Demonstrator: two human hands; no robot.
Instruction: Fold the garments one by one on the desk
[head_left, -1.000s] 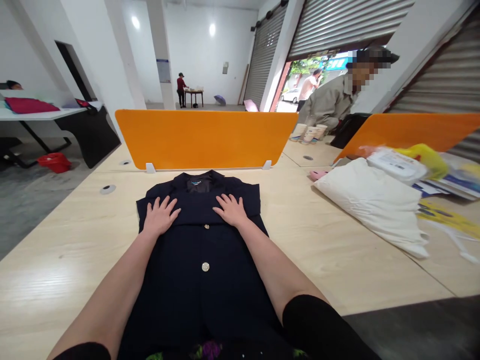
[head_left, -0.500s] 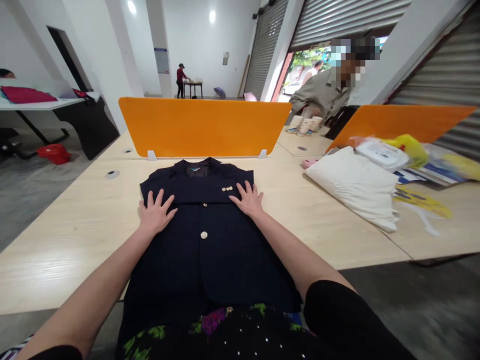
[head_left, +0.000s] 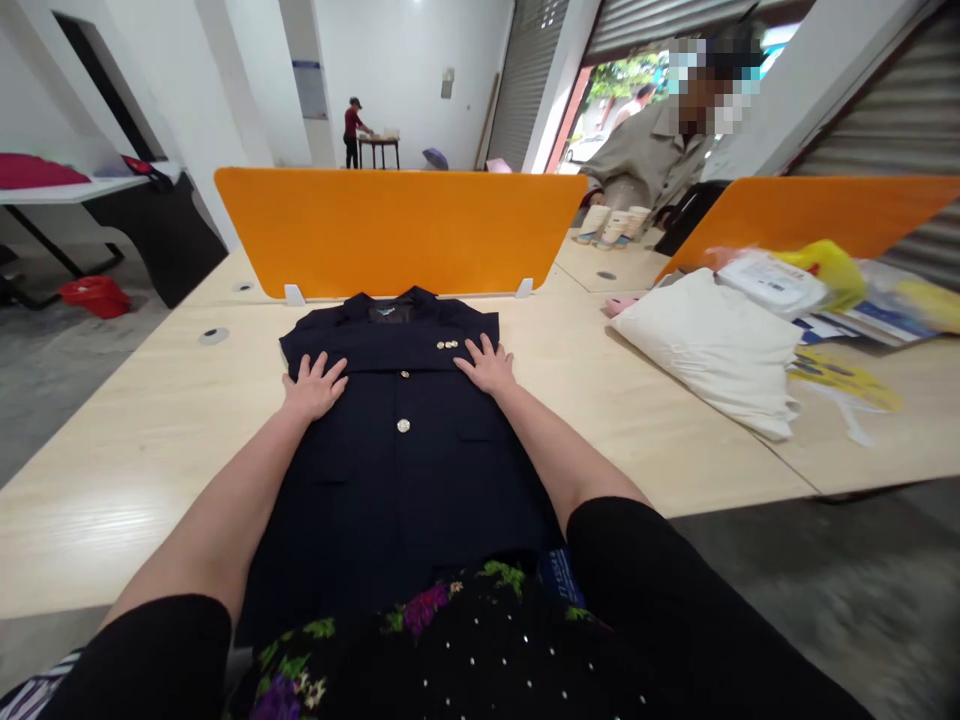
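A dark navy blazer [head_left: 405, 480] lies front side up on the light wooden table [head_left: 172, 430]. Its sleeves are folded across the chest, and gold buttons show on the front and at a cuff. My left hand [head_left: 313, 388] rests flat on the left end of the folded sleeves, fingers spread. On the other end, just below the cuff buttons, my right hand [head_left: 489, 365] lies flat with its fingers apart. The bottom of the blazer reaches past the table's front edge and is partly hidden by my own flowered top.
An orange divider [head_left: 397, 235] stands just behind the collar. To the right lie a white cloth bag [head_left: 709, 350], a plastic-wrapped white package [head_left: 772, 282] and a yellow bag [head_left: 832, 270]. Paper cups [head_left: 615, 228] stand near a person in a grey-beige shirt [head_left: 652, 180].
My view has tilted down and come closer, so the scene sits higher. Both hands stay spread on the folded sleeves; the blazer's pocket flaps show more clearly now.
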